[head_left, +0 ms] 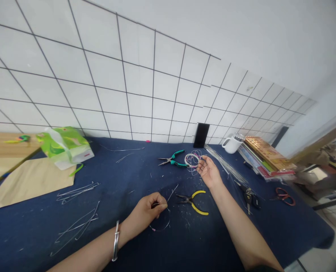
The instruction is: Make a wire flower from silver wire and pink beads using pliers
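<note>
My left hand (150, 207), with a silver bangle at the wrist, pinches a thin wire bent into a loop (168, 223). A straight wire end sticks up beyond its fingertips, and a small pinkish spot shows low on the loop. Over at the right, the curled fingers of my right hand (210, 173) are closed at the edge of a white and purple coil of thin wire (191, 160). Teal-handled long-nose pliers (172, 158) lie just left of that coil. Between and below my hands rest yellow-handled pliers (193, 200) with their handles spread.
Bent wire pieces (76, 193) lie at the left on the dark blue cloth (113, 170). A green bag (65, 145) and brown paper (34, 181) are beyond. Long straight wires (227, 164), a phone (201, 135), a white mug (232, 143), stacked books (265, 155) and red-handled scissors (285, 196) occupy the right.
</note>
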Demonstrator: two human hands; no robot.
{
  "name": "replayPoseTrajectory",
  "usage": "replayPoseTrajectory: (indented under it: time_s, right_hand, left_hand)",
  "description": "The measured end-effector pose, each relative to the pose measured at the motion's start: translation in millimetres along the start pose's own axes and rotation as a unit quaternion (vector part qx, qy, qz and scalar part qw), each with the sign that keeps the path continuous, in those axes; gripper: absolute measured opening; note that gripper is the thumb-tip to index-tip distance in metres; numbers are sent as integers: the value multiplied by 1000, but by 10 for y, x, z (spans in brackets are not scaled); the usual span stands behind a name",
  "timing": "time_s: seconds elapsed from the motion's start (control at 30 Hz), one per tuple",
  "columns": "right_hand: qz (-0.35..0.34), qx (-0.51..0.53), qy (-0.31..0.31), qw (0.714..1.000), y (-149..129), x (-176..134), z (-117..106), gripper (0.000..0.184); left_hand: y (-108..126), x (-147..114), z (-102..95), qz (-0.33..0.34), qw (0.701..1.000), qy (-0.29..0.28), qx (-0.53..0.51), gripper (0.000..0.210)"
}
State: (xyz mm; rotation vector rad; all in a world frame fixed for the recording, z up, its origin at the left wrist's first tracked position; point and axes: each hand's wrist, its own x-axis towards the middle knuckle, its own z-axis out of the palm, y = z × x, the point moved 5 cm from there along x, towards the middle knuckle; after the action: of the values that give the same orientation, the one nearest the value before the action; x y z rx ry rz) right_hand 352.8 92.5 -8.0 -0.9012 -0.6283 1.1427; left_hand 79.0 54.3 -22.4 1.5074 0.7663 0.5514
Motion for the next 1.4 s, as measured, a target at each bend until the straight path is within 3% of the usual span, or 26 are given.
replayPoseTrajectory:
  time_s: [0.47, 0.6, 0.7, 0.8, 0.93, 1.03, 1.17, 1.33, 1.37, 1.4]
  right_hand:
    - [-28, -74, 8, 997, -4, -35, 56, 29]
    - [-65, -133, 12, 989, -71, 0, 182, 32]
    - [-107, -191, 8, 976, -98, 141, 446, 34]
    - [-161, -259, -5, 952, -33, 326, 864, 36]
    - [-199, -368, -74, 905, 224, 448, 1445, 31]
    - [-203, -448, -124, 862, 363, 369, 1620, 28]
    - [-201, -537, -155, 805, 257, 46, 1417, 25]
    - [-176, -619, -191, 742, -10, -702, 825, 21]
    - [-168, -640, -198, 723, -34, -867, 697, 24]
    - [-171, -698, -208, 664, -35, -1028, 583, 30]
  left_hand:
    - [-38, 3, -9, 1, 1000, 6, 3, 10]
    - [-41, 15, -12, 8, 1000, 8, 4, 10]
    - [-65, 18, -22, 17, 1000, 14, 2, 9]
    - [-88, 15, -37, 28, 999, 21, -1, 9]
    - [-97, 11, -52, 27, 999, 23, -7, 10]
    - [-93, 10, -60, 23, 999, 22, -18, 10]
    - [-90, 7, -65, 22, 999, 21, -32, 11]
    - [-93, 7, -70, 26, 999, 19, -39, 11]
    - [-100, 10, -72, 24, 999, 19, -41, 11]
    - [-107, 14, -74, 21, 999, 18, -44, 11]
